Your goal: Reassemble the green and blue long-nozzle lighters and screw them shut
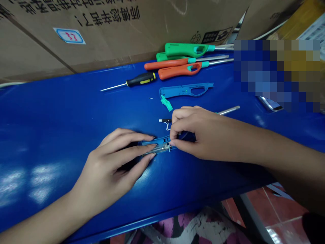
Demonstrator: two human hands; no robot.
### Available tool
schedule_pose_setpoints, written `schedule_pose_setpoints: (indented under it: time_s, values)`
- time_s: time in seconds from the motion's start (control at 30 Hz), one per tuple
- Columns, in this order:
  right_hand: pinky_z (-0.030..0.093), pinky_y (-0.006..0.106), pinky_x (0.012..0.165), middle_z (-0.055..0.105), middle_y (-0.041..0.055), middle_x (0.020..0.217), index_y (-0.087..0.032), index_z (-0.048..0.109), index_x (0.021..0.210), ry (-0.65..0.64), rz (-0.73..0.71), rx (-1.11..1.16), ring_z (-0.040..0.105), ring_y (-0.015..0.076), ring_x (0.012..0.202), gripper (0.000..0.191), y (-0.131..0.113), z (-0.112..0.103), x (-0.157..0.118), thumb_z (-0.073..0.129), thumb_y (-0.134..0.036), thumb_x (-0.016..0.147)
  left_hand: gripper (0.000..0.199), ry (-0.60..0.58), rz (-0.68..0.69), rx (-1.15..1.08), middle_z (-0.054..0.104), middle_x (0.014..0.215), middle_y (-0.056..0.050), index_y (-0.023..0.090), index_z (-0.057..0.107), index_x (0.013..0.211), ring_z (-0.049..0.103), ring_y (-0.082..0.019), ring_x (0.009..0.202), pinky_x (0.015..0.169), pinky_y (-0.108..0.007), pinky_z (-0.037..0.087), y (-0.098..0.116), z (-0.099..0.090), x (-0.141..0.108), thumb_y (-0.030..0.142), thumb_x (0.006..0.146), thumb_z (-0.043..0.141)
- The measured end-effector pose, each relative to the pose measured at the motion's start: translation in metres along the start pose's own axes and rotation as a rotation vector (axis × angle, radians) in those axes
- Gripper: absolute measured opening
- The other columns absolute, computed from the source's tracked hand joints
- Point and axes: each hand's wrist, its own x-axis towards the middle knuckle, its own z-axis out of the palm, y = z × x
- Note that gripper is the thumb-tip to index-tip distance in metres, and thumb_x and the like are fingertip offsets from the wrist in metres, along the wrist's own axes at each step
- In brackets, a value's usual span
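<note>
On the blue table, a blue lighter half-shell (157, 141) lies with its inside up, a clear fuel tank with a metal valve (162, 148) in it. My left hand (109, 161) grips the shell and tank, fingers along the far edge and thumb on the near one. At the valve end, my right hand (200, 132) pinches a small part that its fingertips mostly hide. Just beyond lies a black igniter (166, 120) with a white tip and white wire, partly behind the right hand. A metal lighter tube (230, 110) sticks out past that wrist.
Farther back lie another blue half-shell (175, 91), a teal trigger (166, 103), a tiny pin (150, 98) and a screwdriver (141, 79). Orange lighters (172, 72) and green lighters (182, 49) rest before a cardboard box (114, 37). A blurred patch covers the right.
</note>
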Motion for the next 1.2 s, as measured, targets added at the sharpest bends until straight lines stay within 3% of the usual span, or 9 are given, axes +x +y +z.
schedule_pose_setpoints:
  time_s: [0.33, 0.53, 1.2]
  values:
    - [0.036, 0.035, 0.089, 0.065, 0.0021, 0.103, -0.022, 0.064, 0.095, 0.011, -0.045, 0.055, 0.059, 0.0200, 0.103, 0.010, 0.009, 0.002, 0.001, 0.065, -0.031, 0.092, 0.019, -0.023, 0.063, 0.061, 0.075, 0.115, -0.006, 0.023, 0.076, 0.110, 0.066, -0.023, 0.098, 0.084, -0.041, 0.055, -0.003, -0.004, 0.000, 0.021, 0.093, 0.069]
    - [0.035, 0.034, 0.088, 0.065, -0.0009, 0.100, -0.023, 0.064, 0.091, -0.038, -0.019, 0.088, 0.059, 0.0190, 0.102, 0.016, 0.010, 0.000, 0.005, 0.070, -0.038, 0.089, 0.021, -0.021, 0.065, 0.078, 0.074, 0.118, -0.008, 0.021, 0.077, 0.112, 0.065, -0.022, 0.100, 0.086, -0.041, 0.055, -0.005, -0.003, -0.001, 0.019, 0.092, 0.069]
    - [0.032, 0.037, 0.089, 0.064, -0.0019, 0.098, -0.023, 0.064, 0.089, -0.073, 0.032, 0.071, 0.055, 0.0176, 0.094, 0.013, 0.003, 0.002, 0.005, 0.073, -0.033, 0.088, 0.022, -0.048, 0.043, 0.087, 0.071, 0.114, -0.008, 0.022, 0.077, 0.112, 0.064, -0.022, 0.095, 0.081, -0.039, 0.053, -0.003, -0.001, -0.005, 0.018, 0.093, 0.067]
